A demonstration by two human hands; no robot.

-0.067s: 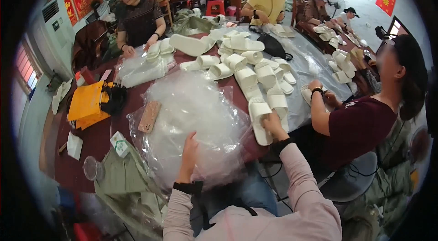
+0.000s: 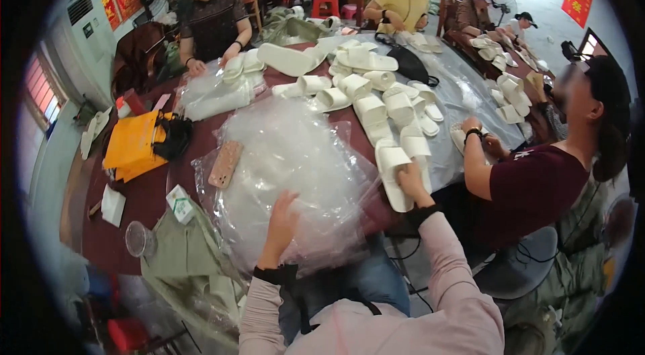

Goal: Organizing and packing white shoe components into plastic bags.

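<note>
On the dark red bench (image 2: 144,204), the left hand (image 2: 281,220) lies open on the bag pile (image 2: 295,173) while the right hand (image 2: 411,184) pinches a white slipper (image 2: 393,177); best grip its strap firmly.

The heap of clear crinkled plastic bags (image 2: 295,167) hid the dark red desk (image 2: 144,197) beneath it, and the left hand (image 2: 281,224) covered part of it. The right hand (image 2: 411,182) hid one end of a white foam slipper (image 2: 393,173). Faces around were blurred.
</note>
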